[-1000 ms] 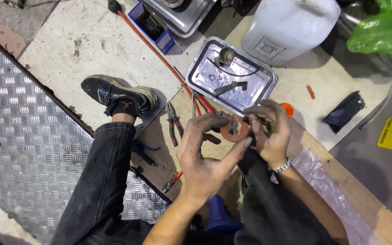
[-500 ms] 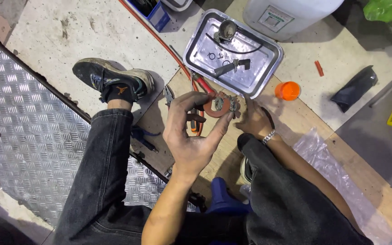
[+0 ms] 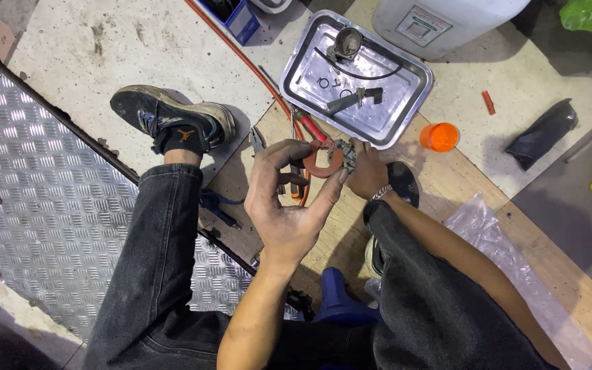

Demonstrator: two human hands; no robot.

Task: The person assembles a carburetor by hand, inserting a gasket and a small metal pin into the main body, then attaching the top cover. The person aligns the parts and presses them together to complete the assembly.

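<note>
My left hand (image 3: 289, 199) is raised palm up, its fingertips pinching a reddish rubber ring (image 3: 323, 159). My right hand (image 3: 366, 171) grips a small grey metal part (image 3: 345, 155) that sits against the ring. Both hands meet just below the metal tray (image 3: 405, 103), above the wooden board (image 3: 351, 226). A bracelet shows on my right wrist. What lies inside the right fist is hidden.
The tray holds a round metal piece (image 3: 347, 42), a black hose and small rings. Pliers (image 3: 258, 142) and red-handled tools lie by my left shoe (image 3: 173, 123). An orange cap (image 3: 438, 136), a white jug (image 3: 447, 20), a black rag (image 3: 541, 133) and checker plate (image 3: 42, 199) surround me.
My hands have drawn slightly lower and closer together around the ring and metal part. The view shifted, bringing the tray nearer the frame's middle.
</note>
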